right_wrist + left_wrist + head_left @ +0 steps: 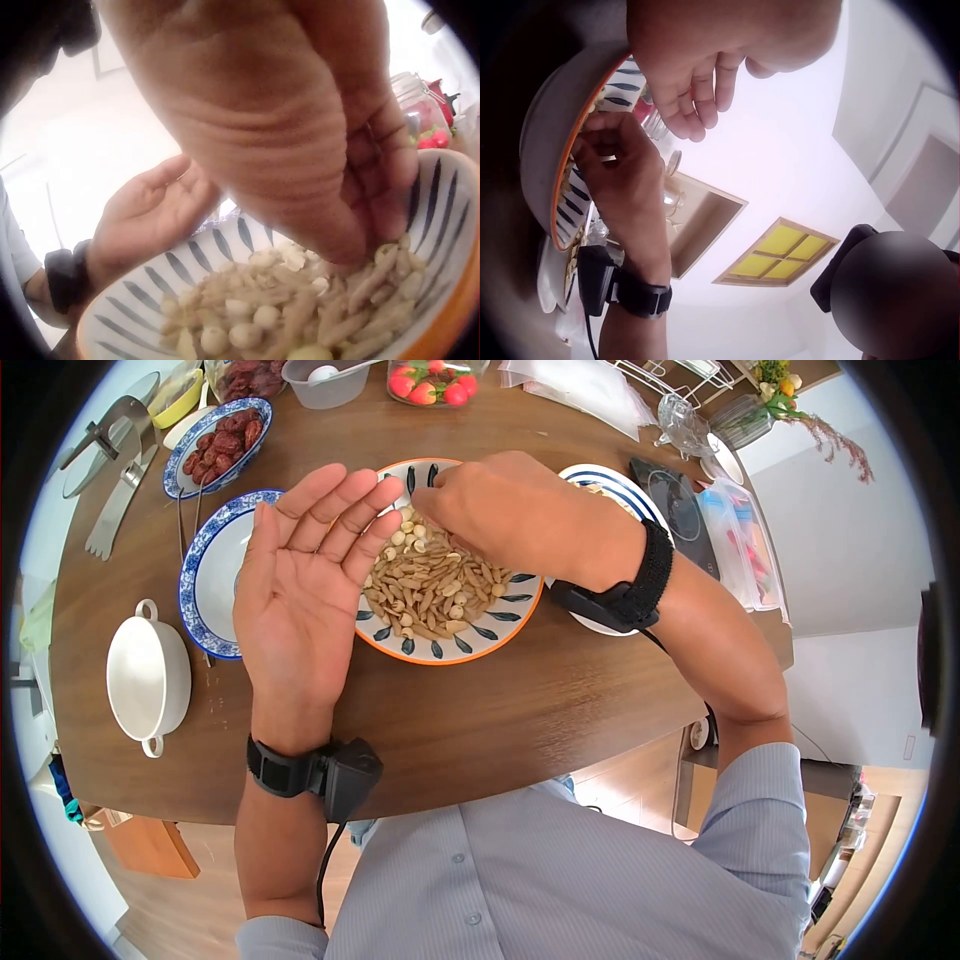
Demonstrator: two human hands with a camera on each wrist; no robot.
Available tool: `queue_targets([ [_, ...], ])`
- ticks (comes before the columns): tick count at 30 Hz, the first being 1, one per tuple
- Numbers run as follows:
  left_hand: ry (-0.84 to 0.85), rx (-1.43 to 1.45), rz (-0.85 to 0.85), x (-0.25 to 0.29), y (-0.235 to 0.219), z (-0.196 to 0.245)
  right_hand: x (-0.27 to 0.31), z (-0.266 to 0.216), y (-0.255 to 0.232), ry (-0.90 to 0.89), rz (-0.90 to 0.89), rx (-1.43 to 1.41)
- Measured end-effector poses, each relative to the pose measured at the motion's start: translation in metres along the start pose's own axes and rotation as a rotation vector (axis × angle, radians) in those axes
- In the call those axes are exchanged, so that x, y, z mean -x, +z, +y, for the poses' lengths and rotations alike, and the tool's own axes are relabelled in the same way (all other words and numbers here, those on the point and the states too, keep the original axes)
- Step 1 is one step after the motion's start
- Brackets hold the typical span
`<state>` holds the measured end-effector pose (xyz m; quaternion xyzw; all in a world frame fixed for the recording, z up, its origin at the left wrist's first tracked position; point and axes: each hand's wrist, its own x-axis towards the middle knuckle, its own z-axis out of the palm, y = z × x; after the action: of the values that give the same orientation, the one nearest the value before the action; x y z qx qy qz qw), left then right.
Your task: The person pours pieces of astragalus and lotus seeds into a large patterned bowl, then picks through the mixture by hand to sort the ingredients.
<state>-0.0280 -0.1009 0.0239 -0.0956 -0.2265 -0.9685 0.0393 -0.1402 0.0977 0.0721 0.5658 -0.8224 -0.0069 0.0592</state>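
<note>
A white bowl (510,622) with an orange rim and dark leaf strokes holds tan, elongated pieces (432,575) and pale round seeds like lotus seeds (245,336). My right hand (535,520) reaches over it from the right, palm down and fingers curled. In the right wrist view its thumb and fingertips are down among the pieces at the far side; I cannot tell whether they pinch one. My left hand (300,585) is held palm up at the bowl's left, fingers extended and the palm bare. It partly covers a blue-rimmed white plate (212,585).
A white two-handled pot (150,680) stands at the left. Behind are a blue-patterned bowl (190,482) of red dates and a jar of red fruit (432,385). A blue-striped plate (590,478) lies under my right forearm, near a dark scale-like device (672,500).
</note>
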Motion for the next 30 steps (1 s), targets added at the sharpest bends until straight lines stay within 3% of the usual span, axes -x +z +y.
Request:
queue_targets([
  [2, 0.000, -0.007, 0.008, -0.001, -0.003, 0.000, 0.000, -0.002, 0.000, 0.008, -0.018, 0.015],
  [4, -0.015, 0.042, -0.152, -0.002, -0.011, 0.001, 0.000, -0.005, 0.000, -0.026, 0.007, 0.050],
  [8, -0.013, 0.028, -0.157, -0.002, -0.009, 0.000, -0.001, -0.007, 0.002, -0.023, 0.017, 0.014],
  [10, 0.007, -0.002, -0.001, 0.000, 0.001, -0.001, -0.001, -0.004, 0.004, -0.021, 0.006, -0.045],
  [14, 0.005, 0.006, -0.012, -0.001, -0.001, 0.000, -0.001, 0.003, 0.000, 0.019, -0.033, -0.120],
  [16, 0.008, 0.003, -0.005, 0.000, -0.001, 0.000, -0.002, 0.009, -0.002, 0.103, -0.100, -0.373],
  [19, 0.004, 0.005, -0.006, 0.000, 0.000, 0.000, -0.001, 0.016, -0.001, 0.110, -0.060, -0.521],
  [30, 0.008, -0.033, 0.011, 0.000, 0.000, 0.000, 0.000, 0.023, -0.004, 0.110, -0.128, -0.584],
])
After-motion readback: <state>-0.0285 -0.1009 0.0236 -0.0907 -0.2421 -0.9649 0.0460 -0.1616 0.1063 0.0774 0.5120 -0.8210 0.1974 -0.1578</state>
